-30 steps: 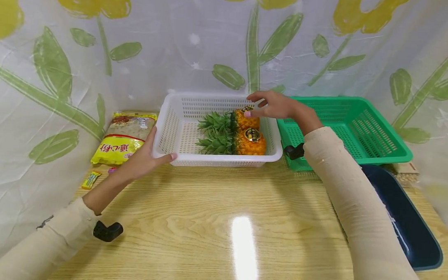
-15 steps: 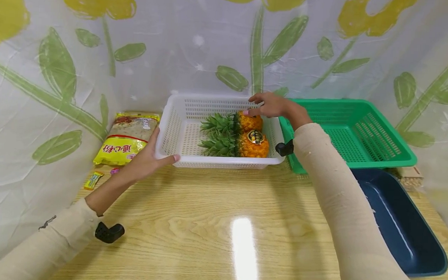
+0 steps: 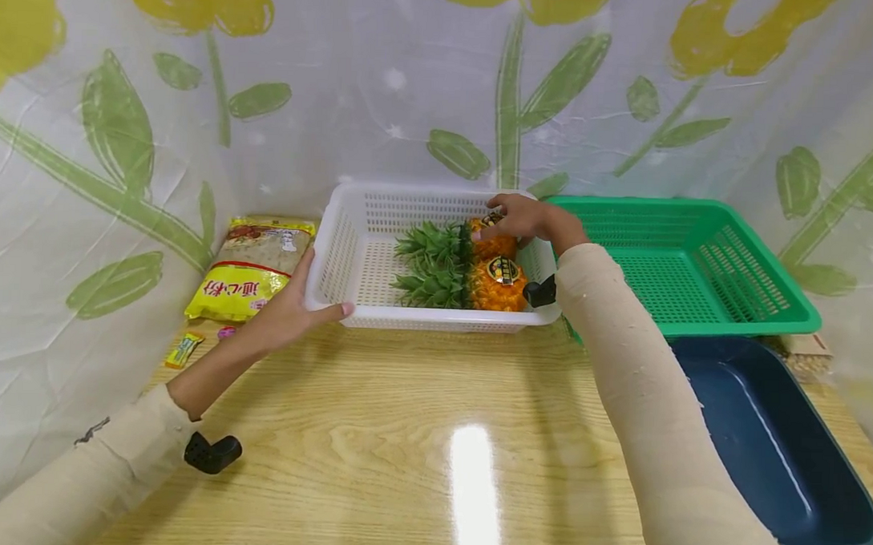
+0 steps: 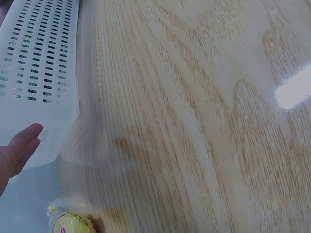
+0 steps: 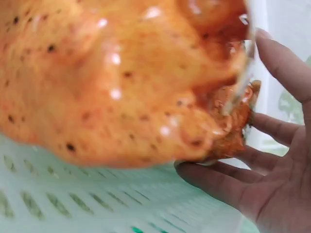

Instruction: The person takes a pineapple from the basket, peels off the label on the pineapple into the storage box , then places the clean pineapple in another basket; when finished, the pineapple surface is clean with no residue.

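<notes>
Lowered: right hand [image 3: 528, 219], fingers spread about the far pineapple [image 3: 501, 246], far-right corner of the white basket [image 3: 435, 314], which I judge brings it within grasp, firm hold I cannot tell; left hand [image 3: 293, 304], spread, at the near-left corner.

The pineapples [image 3: 495, 297] are orange, their crowns [image 3: 429, 288] green; their basket [image 3: 435, 314] is white; the curtain [image 3: 327, 100] yellow-flowered.

The left grip [image 3: 287, 309], right grip [image 3: 528, 217] and worktop [image 3: 374, 407] are viewed from the head, forward and down. From the left wrist, the white basket [image 4: 34, 110] beside that grip is seen close; from the right, a pineapple [image 5: 107, 87] before that grip is seen closer. The basket is shared by all.
</notes>
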The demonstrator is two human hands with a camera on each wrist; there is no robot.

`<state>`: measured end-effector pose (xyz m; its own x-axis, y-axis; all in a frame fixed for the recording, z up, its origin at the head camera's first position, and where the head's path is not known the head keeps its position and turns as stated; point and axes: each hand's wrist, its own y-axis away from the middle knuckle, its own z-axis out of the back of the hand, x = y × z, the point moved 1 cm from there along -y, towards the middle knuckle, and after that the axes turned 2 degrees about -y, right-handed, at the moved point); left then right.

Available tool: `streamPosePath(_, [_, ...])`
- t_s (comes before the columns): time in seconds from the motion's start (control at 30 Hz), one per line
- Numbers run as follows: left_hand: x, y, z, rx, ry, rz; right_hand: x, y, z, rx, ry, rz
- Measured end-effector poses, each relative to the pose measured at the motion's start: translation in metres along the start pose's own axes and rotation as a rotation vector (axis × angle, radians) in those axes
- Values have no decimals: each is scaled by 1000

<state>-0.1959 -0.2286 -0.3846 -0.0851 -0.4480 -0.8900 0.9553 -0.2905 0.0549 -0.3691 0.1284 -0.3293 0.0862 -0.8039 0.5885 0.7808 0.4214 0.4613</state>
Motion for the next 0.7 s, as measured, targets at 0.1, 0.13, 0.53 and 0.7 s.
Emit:
streamPosePath(0.1, [0, 1, 0, -1, 11, -6, 0, -2, -3, 17, 67, 4])
streamPosePath(0.13, [0, 1, 0, -2, 10, -6, 0, -3, -4, 22, 91, 8])
streamPosePath(0.53, [2, -2, 1, -6, 12, -14, 2, -7, -5, 62, 175, 1])
streamPosePath(0.7, [3, -3, -1, -10, 30, -37, 2, -10, -5, 70, 219, -2])
